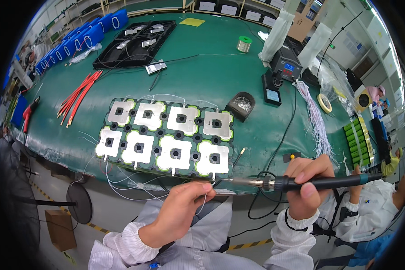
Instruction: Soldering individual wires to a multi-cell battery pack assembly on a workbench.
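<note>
Pinched a white wire (203, 206) in the left grip (175, 211) and wrapped the right grip (308, 182) around a soldering iron (339, 182), tip near a battery pack (168, 137) along the counter's (202, 81) near edge. Made out lit digits on the soldering station (287, 63) toward the far right corner, dark marks on metal plates (191, 116), and white labels (229, 9), too small to read, beyond the far edge.

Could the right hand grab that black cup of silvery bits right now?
Probably not: the right hand is holding a soldering iron. The way to the black cup looks mostly open, with just a black cable across it.
</note>
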The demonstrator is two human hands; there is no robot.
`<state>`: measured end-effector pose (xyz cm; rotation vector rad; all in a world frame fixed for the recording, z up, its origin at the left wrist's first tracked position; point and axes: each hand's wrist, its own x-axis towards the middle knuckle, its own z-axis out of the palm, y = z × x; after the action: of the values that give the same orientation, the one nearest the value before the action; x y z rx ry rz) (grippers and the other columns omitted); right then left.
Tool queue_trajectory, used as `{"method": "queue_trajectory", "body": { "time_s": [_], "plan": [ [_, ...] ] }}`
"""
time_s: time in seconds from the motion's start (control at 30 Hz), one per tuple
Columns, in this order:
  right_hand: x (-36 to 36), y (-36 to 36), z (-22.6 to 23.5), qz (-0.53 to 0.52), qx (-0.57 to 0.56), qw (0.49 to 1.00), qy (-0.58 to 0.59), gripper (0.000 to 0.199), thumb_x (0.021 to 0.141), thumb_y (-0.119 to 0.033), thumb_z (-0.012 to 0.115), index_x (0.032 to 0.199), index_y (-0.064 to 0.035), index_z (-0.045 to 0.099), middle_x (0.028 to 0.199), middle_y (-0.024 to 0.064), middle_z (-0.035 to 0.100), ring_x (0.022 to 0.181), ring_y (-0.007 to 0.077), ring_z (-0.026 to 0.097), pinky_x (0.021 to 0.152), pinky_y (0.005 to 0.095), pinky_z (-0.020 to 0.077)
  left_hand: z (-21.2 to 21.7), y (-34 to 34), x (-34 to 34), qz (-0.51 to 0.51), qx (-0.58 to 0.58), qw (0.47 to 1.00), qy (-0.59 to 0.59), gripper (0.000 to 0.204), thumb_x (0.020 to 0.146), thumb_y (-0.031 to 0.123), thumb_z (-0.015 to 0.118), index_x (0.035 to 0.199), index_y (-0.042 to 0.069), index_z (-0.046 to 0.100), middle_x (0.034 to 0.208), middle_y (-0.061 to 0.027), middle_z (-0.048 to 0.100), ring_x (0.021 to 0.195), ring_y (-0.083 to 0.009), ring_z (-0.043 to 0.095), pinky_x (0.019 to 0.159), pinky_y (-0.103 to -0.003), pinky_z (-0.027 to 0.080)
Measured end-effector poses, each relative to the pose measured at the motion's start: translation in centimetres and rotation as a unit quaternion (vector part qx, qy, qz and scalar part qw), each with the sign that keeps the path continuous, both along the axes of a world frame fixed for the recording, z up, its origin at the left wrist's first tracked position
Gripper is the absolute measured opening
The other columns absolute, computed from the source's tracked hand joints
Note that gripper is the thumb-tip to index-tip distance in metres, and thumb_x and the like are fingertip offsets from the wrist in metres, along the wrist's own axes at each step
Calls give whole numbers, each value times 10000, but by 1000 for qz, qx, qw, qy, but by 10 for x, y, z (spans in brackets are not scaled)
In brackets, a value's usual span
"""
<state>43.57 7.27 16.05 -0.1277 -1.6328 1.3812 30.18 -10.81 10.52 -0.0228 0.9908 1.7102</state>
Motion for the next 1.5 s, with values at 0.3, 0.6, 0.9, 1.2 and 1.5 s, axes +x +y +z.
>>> {"method": "queue_trajectory", "body": {
  "time_s": [0.3, 0.6, 0.9, 1.2, 1.5],
  "plan": [
    [-11, 3, -15, 52, 34, 997, -33, 218, 752, -167, 619, 758, 19, 505, 595, 88, 533, 482, 144, 482, 454, 266, 388, 5, 2, 0, 11, -29, 999, 6, 171, 854, 178, 590, 763, 39, 629, 833, -44, 608, 910, -179, 574, 948, -404, 401],
    [-9, -2, -23, 29, 12, 998, -46, 162, 755, -119, 610, 773, 24, 536, 594, 94, 547, 480, 137, 512, 463, 256, 419, 0, 1, 1, 23, -1, 1000, -9, 158, 873, 144, 599, 852, 1, 662, 875, -66, 632, 865, -134, 567, 880, -301, 422],
    [-7, -1, -24, 31, 12, 998, -61, 145, 737, -106, 613, 759, 17, 540, 609, 83, 557, 474, 141, 523, 458, 256, 431, 0, 1, 2, 29, 8, 1000, -8, 156, 874, 148, 599, 846, 9, 663, 861, -63, 637, 866, -142, 578, 887, -316, 422],
    [-10, -1, -24, 44, 19, 998, -51, 152, 731, -108, 625, 756, 17, 543, 615, 82, 562, 480, 171, 547, 456, 267, 442, -2, 1, 2, 36, 7, 999, -16, 151, 872, 137, 595, 831, 4, 653, 858, -60, 630, 885, -157, 592, 895, -323, 427],
    [-9, 0, -26, 34, 32, 998, -51, 178, 746, -142, 628, 756, 15, 544, 619, 83, 565, 488, 172, 552, 457, 267, 440, -2, 1, 3, 41, 13, 999, -20, 145, 871, 130, 593, 832, 4, 653, 871, -60, 629, 888, -160, 592, 889, -313, 430]
  ]
}}
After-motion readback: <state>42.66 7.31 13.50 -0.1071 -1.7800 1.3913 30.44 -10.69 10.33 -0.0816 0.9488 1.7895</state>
